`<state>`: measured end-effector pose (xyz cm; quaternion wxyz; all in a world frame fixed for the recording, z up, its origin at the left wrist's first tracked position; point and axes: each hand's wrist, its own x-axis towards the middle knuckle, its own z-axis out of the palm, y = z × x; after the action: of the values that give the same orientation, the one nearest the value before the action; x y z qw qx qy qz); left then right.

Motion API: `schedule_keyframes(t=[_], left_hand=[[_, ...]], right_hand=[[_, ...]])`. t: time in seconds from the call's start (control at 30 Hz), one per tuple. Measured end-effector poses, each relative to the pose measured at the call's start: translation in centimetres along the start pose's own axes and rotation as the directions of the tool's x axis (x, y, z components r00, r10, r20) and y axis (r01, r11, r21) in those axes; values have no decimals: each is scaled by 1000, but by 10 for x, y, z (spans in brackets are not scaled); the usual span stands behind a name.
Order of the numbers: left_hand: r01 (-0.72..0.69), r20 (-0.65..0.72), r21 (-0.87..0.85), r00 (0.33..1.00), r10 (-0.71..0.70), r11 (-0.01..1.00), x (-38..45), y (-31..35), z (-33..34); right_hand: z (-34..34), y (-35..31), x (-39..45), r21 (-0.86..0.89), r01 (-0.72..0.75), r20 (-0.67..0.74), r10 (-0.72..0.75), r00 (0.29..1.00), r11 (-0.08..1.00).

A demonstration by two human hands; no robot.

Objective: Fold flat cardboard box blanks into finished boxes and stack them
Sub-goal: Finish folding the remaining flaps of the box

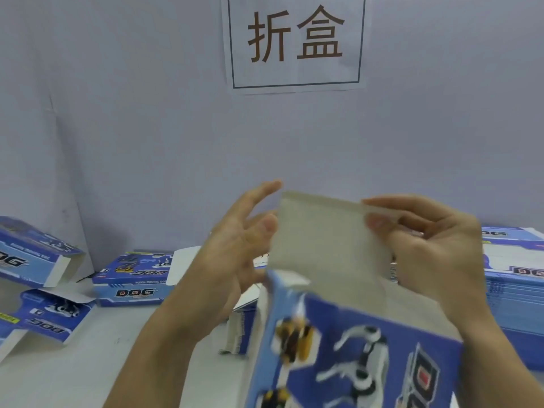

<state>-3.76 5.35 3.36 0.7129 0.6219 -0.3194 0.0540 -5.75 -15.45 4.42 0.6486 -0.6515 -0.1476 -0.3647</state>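
Blue box (353, 343) nearest, right hand (435, 248) pinching its flap (326, 240), left hand (235, 248) beside

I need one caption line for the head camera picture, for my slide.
Right hand pinches the raised end flap of a blue dog-print box; open left hand beside it, finished boxes behind.

A paper sign (295, 42) on the far wall reads "折盒"; a folded blue box (134, 285) at left carries "DOG".
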Motion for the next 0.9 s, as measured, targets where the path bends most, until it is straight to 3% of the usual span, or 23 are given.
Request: schedule_keyframes(t=[0.03, 0.07, 0.13, 0.17, 0.23, 0.27, 0.3, 0.33, 0.4, 0.43, 0.57, 0.63, 0.7, 0.8, 0.9], left_hand=[[138, 55, 24, 989, -139, 990, -2, 0, 0], [221, 109, 159, 965, -240, 962, -5, -1, -1], [203, 266, 459, 898, -352, 865, -13, -2, 3], [168, 298, 527, 881, -367, 833, -17, -1, 9], [79, 291, 508, 921, -258, 858, -17, 0, 12], [20, 235, 457, 961, -142, 889, -12, -1, 10], [-30, 90, 370, 996, -3, 928, -10, 4, 6], [-78, -131, 255, 985, 115, 964, -8, 9, -6], [-176, -539, 94, 819, 199, 980, -11, 18, -44], [-153, -624, 117, 757, 193, 981, -15, 19, -62], [130, -619, 277, 782, 74, 952, -23, 3, -81], [241, -561, 507, 821, 105, 827, -14, -13, -63], [332, -422, 772, 906, 46, 543, -5, -37, -44], [373, -352, 910, 926, -136, 183, -1, -63, -24], [371, -371, 922, 928, -22, 109, -1, -62, -19]], right_hand=[[-7, 1, 3, 37, -30, -100, 33, 994, 999], [-16, 3, 6, 92, -68, -184, 84, 979, 993], [-32, 4, 13, 184, -166, -220, 205, 954, 969], [-38, 4, 15, 211, -216, -176, 254, 951, 953], [-45, 8, 18, 269, -265, -131, 308, 942, 926], [-47, 10, 18, 322, -261, -134, 317, 939, 910], [-47, 13, 17, 378, -253, -140, 325, 935, 891], [-47, 16, 16, 412, -246, -141, 328, 934, 877], [-46, 21, 15, 433, -240, -137, 326, 935, 869], [-46, 23, 15, 435, -236, -134, 322, 937, 869], [-37, 29, 13, 394, -264, -89, 322, 942, 880], [-30, 31, 10, 337, -290, -57, 327, 943, 896], [-23, 34, 8, 240, -316, -36, 334, 942, 918], [-13, 39, 5, 94, -342, 1, 344, 939, 935], [-2, 45, 3, -16, -371, 45, 372, 927, 928]])
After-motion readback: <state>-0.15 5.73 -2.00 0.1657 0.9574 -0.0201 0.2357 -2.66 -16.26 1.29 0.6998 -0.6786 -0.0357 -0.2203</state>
